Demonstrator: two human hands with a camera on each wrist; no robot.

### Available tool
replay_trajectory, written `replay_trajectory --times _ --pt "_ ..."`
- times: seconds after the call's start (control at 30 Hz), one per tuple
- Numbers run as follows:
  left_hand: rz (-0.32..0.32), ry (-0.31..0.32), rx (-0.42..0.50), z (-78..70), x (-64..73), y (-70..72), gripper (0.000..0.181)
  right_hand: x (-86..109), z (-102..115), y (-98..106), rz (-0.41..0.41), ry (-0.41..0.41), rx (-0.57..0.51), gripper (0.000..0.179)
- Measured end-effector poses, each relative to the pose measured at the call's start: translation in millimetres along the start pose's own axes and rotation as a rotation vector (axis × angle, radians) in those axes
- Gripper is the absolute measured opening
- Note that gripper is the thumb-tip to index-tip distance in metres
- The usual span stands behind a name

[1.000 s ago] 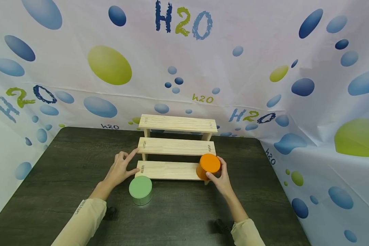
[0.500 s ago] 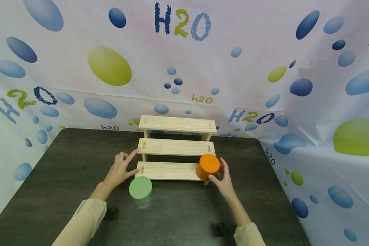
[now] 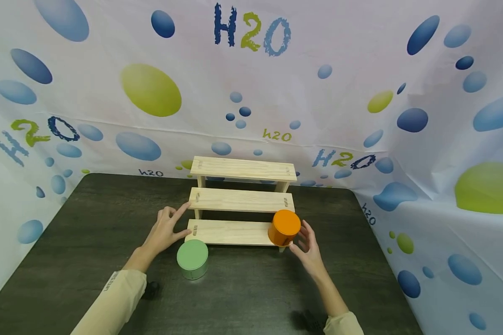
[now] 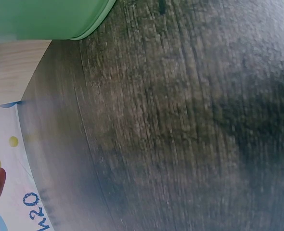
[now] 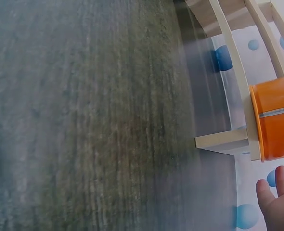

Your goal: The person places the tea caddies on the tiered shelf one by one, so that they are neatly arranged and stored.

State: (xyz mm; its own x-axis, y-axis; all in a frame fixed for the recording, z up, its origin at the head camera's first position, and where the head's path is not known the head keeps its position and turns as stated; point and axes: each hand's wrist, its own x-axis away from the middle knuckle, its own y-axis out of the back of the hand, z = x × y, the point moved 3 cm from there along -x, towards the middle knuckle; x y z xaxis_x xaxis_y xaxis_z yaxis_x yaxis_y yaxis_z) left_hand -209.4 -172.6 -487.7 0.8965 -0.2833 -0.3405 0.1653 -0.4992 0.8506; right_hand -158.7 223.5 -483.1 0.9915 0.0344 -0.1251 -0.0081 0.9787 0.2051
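Observation:
A three-step wooden display shelf (image 3: pixel 234 232) stands on the dark table. On the right end of its lowest step sits an upright orange tin (image 3: pixel 286 222). My right hand (image 3: pixel 309 251) is just right of this tin, fingers loosely bent and apart from it; the right wrist view shows a gap between the fingertips and the orange tin (image 5: pixel 279 118). At the shelf's left end, my left hand (image 3: pixel 163 231) touches the middle and lowest steps with spread forefinger and thumb. A green tin (image 3: pixel 192 258) stands on the table in front of the shelf's left end.
Behind the table (image 3: pixel 243 298) hangs a white printed backdrop (image 3: pixel 218 93) with blue and green spots, which also covers the right side. The shelf stands near the table's back edge. Both sleeves are pale yellow.
My right hand has let go of the orange tin and drawn back a little to the right. The tin stays on the lowest step. My left hand has not moved.

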Motion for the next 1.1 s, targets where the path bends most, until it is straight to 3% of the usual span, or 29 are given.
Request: replay_trajectory --times 0.33,0.73,1.1 --pt "0.005 0.004 0.004 -1.1 -0.2 -0.7 0.084 9.8 -4 5 0.004 0.034 0.004 0.071" --pt "0.019 0.015 0.001 0.4 -1.0 -1.2 0.084 17.3 -9 7 0.011 -0.046 0.007 0.069" --pt "0.017 0.014 -0.003 0.3 -1.8 -1.5 0.084 22.9 -7 4 0.021 -0.015 0.022 0.064"
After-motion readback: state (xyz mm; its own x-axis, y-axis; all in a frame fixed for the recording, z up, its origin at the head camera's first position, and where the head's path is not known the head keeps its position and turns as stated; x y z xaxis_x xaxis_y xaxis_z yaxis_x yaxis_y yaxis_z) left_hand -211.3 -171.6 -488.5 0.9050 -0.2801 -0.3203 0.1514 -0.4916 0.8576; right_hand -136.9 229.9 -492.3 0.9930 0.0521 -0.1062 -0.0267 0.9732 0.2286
